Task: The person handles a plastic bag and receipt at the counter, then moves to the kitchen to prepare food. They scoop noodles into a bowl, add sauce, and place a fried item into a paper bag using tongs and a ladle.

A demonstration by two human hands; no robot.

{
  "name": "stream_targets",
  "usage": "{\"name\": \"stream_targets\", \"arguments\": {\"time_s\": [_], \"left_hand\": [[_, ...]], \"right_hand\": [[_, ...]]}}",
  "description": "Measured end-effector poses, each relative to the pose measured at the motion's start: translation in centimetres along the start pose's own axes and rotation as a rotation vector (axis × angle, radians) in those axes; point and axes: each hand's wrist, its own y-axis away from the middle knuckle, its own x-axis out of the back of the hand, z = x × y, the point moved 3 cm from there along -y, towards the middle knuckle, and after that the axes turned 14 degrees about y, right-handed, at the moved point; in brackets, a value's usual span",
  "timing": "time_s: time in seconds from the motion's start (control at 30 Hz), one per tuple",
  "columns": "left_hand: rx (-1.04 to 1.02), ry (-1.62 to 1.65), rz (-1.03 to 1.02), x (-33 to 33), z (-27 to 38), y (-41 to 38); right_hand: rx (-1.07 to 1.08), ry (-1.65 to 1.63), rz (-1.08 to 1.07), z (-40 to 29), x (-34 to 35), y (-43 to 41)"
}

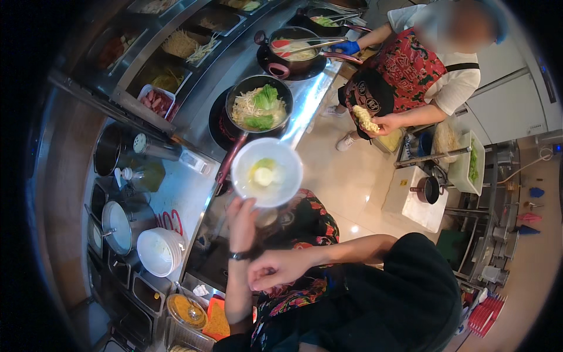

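Note:
My left hand (242,215), with a dark watch at the wrist, grips the near rim of a white bowl (288,176). Something pale and yellow-green lies at the bottom of this bowl; blur hides what it is. Just beyond the bowl, a frying pan (229,105) holds bean sprouts and green lettuce leaves (267,97) on an induction hob. Its dark red handle (232,158) runs toward me, partly behind the bowl. Loosely curled in front of my apron is my right hand (281,268), with nothing visible in it.
A co-worker (409,75) stands at the upper right, holding a noodle clump (365,119) near a pot (281,66) with tongs. Stacked white bowls (160,251) and a lidded steel pot (118,229) stand left of me. Ingredient trays (180,46) line the counter's back.

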Motion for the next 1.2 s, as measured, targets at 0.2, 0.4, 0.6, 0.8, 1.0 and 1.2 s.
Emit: {"name": "stream_targets", "arguments": {"time_s": [0.2, 0.4, 0.6, 0.8, 1.0, 1.2], "left_hand": [[0.078, -0.144, -0.14, -9.1, -8.2, -6.6], [0.093, -0.113, -0.194, -14.2, -11.3, -7.0], [0.038, -0.03, -0.167, -14.5, -12.1, -6.7], [-0.139, -0.014, -0.064, -9.5, -10.2, -3.2], [-0.343, 0.111, 0.122, 3.1, -7.5, 9.0], [-0.634, 0.306, 0.699, 16.3, -14.2, 29.4]], "right_hand": [[0.196, -0.008, 0.116, -0.8, 0.9, 6.3], [0.183, -0.011, 0.161, -0.4, 2.8, 10.6], [0.051, -0.03, 0.163, -0.2, 4.2, 12.1], [-0.004, -0.038, 0.035, -0.6, 3.2, 10.8], [0.165, 0.018, -0.269, -1.1, 2.0, 7.1], [0.032, 0.037, -0.318, 0.6, -0.8, -2.7]]}}
